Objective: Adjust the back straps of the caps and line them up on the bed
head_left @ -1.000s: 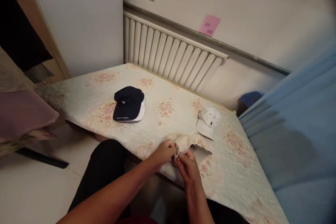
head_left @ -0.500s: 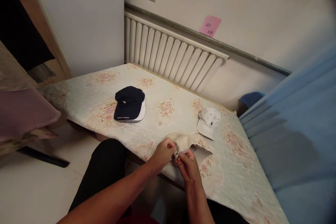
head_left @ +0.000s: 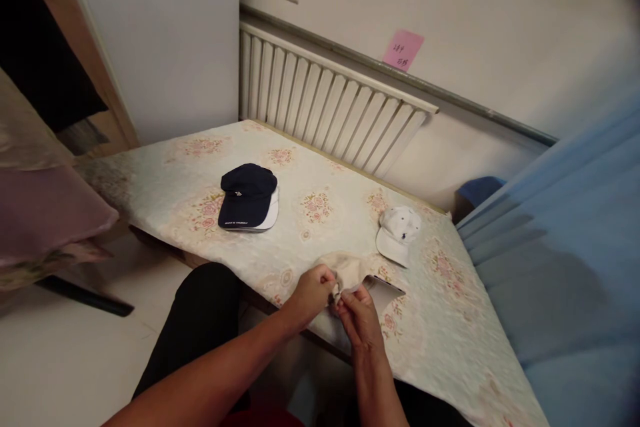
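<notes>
While both hands (head_left: pixel 314 290) (head_left: pixel 361 315) pinch beige cap (head_left: pixel 346 267) | floral cover (head_left: pixel 445 340) lies before radiator (head_left: pixel 320 97) | curtain (head_left: pixel 575 247) right

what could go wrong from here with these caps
The beige cap might drop off the near edge of the floral cloth, as the left hand and right hand pinch it close to that edge. The white cap lies just beyond, so a wide swing could nudge it.
</notes>
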A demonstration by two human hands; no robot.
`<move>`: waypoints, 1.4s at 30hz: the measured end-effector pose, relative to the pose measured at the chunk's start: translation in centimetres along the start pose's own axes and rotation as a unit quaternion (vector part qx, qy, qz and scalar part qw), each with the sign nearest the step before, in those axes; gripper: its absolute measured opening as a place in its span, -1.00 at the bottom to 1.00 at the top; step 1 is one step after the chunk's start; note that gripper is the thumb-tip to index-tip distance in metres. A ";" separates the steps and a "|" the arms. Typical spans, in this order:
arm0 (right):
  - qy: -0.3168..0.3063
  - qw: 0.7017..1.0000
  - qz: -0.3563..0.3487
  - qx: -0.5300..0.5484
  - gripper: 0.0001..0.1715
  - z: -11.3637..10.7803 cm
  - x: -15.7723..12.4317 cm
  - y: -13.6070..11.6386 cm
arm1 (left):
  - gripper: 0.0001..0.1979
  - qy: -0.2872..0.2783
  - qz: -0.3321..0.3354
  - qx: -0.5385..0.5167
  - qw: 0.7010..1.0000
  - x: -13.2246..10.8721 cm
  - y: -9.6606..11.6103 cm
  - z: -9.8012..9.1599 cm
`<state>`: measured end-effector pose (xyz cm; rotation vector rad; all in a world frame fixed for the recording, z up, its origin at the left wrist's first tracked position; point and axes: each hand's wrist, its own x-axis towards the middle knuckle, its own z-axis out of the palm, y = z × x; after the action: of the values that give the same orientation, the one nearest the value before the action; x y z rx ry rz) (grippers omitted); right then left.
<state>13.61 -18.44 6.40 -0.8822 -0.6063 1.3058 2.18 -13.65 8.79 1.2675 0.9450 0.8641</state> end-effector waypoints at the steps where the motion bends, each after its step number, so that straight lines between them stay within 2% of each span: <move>1: 0.001 1.000 0.000 -0.001 -0.74 0.0 0.0 0.0 | -0.92 0.002 0.002 0.000 1.000 0.0 0.1 -0.1; 13: 0.011 1.000 0.001 0.005 -0.74 -0.2 -0.1 0.0 | -0.93 -0.024 -0.103 -0.099 0.989 -0.1 1.1 -0.3; 21: 0.029 1.000 0.000 -0.012 -0.70 0.0 -0.2 -0.1 | -0.84 -0.028 -0.103 -0.088 0.990 0.1 -0.4 -0.3; 29: 0.029 0.999 -0.009 -0.013 -0.70 -0.3 -0.1 0.2 | -0.73 -0.016 -0.114 -0.029 0.993 -0.1 -0.5 -0.4; 35: 0.031 0.999 -0.009 0.006 -0.73 -0.5 0.0 0.4 | -0.73 -0.014 -0.118 -0.041 0.992 0.1 -1.2 -0.4; 38: 0.033 0.999 -0.005 0.004 -0.74 -0.4 0.0 0.4 | -0.71 -0.020 -0.134 -0.078 0.988 0.2 -1.3 -0.5; 42: 0.033 0.999 -0.003 0.013 -0.73 -0.1 -0.1 0.4 | -0.68 -0.052 -0.157 -0.187 0.968 0.1 -1.3 -0.4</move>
<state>13.42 -18.52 6.05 -0.8979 -0.5378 1.2718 1.90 -13.52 7.46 0.8032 0.8243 0.6794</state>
